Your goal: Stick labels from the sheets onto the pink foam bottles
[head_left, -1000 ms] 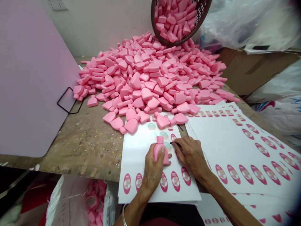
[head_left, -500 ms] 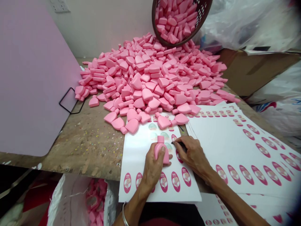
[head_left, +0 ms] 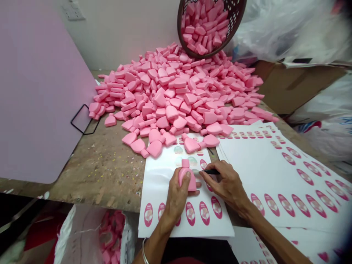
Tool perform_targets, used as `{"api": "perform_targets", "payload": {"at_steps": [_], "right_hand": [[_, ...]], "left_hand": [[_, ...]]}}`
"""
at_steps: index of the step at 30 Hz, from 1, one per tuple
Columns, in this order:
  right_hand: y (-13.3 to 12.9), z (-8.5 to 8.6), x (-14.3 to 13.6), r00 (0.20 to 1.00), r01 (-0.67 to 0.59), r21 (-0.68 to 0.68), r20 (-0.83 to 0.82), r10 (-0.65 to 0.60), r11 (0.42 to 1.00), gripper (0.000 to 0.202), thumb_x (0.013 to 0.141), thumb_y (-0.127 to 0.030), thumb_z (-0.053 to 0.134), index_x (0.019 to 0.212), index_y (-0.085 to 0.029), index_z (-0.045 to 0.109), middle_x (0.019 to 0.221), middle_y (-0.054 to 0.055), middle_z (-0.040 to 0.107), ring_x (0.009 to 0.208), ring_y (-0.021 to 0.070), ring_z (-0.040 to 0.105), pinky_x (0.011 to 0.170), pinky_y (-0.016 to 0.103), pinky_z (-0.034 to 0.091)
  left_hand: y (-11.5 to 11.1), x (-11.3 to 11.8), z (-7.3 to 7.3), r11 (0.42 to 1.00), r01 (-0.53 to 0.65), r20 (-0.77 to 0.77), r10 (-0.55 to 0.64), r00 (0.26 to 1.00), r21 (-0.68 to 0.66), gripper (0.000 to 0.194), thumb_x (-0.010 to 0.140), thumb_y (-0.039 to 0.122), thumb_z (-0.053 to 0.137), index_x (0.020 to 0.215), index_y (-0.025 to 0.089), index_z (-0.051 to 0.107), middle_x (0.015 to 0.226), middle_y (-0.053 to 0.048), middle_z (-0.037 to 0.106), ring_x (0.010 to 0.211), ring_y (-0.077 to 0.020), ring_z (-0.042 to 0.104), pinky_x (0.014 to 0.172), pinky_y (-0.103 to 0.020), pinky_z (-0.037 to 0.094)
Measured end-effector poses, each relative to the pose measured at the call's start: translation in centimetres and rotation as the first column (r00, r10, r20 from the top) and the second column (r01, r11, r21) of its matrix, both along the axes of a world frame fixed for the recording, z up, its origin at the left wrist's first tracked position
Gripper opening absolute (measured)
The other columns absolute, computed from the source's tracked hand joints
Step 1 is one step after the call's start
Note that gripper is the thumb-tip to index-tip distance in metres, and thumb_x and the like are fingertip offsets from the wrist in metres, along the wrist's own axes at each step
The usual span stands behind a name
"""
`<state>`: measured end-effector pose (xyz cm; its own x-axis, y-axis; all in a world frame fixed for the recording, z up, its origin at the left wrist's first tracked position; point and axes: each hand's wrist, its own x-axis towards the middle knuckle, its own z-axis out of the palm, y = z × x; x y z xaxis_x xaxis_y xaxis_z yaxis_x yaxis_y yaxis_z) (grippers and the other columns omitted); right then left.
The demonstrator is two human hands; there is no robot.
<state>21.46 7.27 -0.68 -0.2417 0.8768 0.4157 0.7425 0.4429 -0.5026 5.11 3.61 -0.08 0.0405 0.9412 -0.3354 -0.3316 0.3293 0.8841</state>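
A pink bottle [head_left: 188,179] stands neck-up in my left hand [head_left: 176,196], thumb across its front and fingers behind it. Just right of it, my right hand [head_left: 227,183] pinches a thin dark tool [head_left: 212,171]; a pale sticker [head_left: 195,171] shows near its fingertips, though whether it is held is unclear. Both hands are over a white sticker sheet [head_left: 156,183], which bears pink oval labels along its bottom and right side and pale round ones near the top. Several loose bottles lie on its upper edge.
A large heap of pink bottles [head_left: 170,91] covers the table's back, below a tilted brown basket [head_left: 180,33]. More sticker sheets [head_left: 253,161] lie right. A pink board [head_left: 41,91] stands left; an open sack [head_left: 79,234] is below the table edge.
The right hand's fingers have shifted slightly, and the dark tool now lies flatter and shows more. A pale sticker appears by the fingertips. My left hand still holds the bottle, slightly further left.
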Motion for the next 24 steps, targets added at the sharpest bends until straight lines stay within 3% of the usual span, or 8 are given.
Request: {"api": "perform_targets", "payload": {"at_steps": [3, 6, 10, 16, 24], "right_hand": [[-0.6, 1.0, 0.0, 0.98, 0.093, -0.132, -0.164, -0.114, 0.987, 0.018, 0.079, -0.037, 0.063, 0.078, -0.02, 0.059, 0.076, 0.002, 0.062, 0.072, 0.0166, 0.057, 0.07, 0.031, 0.045], [-1.0, 2.1, 0.0, 0.89, 0.159, -0.346, -0.355, -0.286, 0.925, 0.025, 0.079, -0.044, 0.063, 0.079, -0.02, 0.062, 0.076, 0.001, 0.063, 0.068, 0.0147, 0.057, 0.062, 0.027, 0.046], [-1.5, 3.4, -0.7, 0.87, 0.028, -0.508, -0.412, -0.272, 0.861, 0.035, 0.076, -0.05, 0.064, 0.093, -0.021, 0.071, 0.082, 0.002, 0.069, 0.068, 0.0153, 0.059, 0.059, 0.026, 0.047], [-2.0, 4.6, -2.8, 0.878, -0.105, -0.52, -0.449, -0.167, 0.848, 0.034, 0.073, -0.05, 0.065, 0.087, -0.021, 0.076, 0.081, 0.004, 0.073, 0.071, 0.0197, 0.065, 0.063, 0.03, 0.053], [-1.9, 4.9, -3.1, 0.878, -0.106, -0.508, -0.451, -0.159, 0.855, 0.031, 0.072, -0.049, 0.066, 0.084, -0.022, 0.076, 0.082, 0.004, 0.074, 0.073, 0.0201, 0.067, 0.065, 0.03, 0.054]], "left_hand": [[-0.1, -0.2, 0.0, 1.0, -0.024, 0.048, 0.023, 0.999, 0.01, 0.044, 0.084, 0.049, 0.055, 0.11, 0.013, 0.053, 0.085, -0.008, 0.064, 0.073, -0.02, 0.068, 0.066, -0.032, 0.057], [-0.3, -0.4, 0.2, 0.998, -0.047, 0.115, 0.044, 0.992, 0.029, 0.043, 0.084, 0.05, 0.054, 0.105, 0.012, 0.056, 0.085, -0.009, 0.065, 0.07, -0.0186, 0.067, 0.066, -0.032, 0.057], [-0.6, -0.7, 1.0, 0.995, -0.085, 0.236, 0.093, 0.967, -0.045, 0.051, 0.087, 0.056, 0.045, 0.101, 0.009, 0.059, 0.088, -0.011, 0.065, 0.072, -0.0195, 0.066, 0.063, -0.032, 0.058], [-0.8, -0.9, 2.3, 0.995, -0.065, 0.335, 0.087, 0.938, -0.078, 0.054, 0.091, 0.055, 0.036, 0.108, 0.011, 0.061, 0.088, -0.01, 0.067, 0.076, -0.0198, 0.066, 0.061, -0.031, 0.059], [-0.9, -0.9, 2.8, 0.998, -0.022, 0.334, 0.04, 0.942, -0.059, 0.057, 0.091, 0.057, 0.032, 0.113, 0.012, 0.06, 0.091, -0.01, 0.068, 0.074, -0.0187, 0.067, 0.062, -0.031, 0.059]]}}
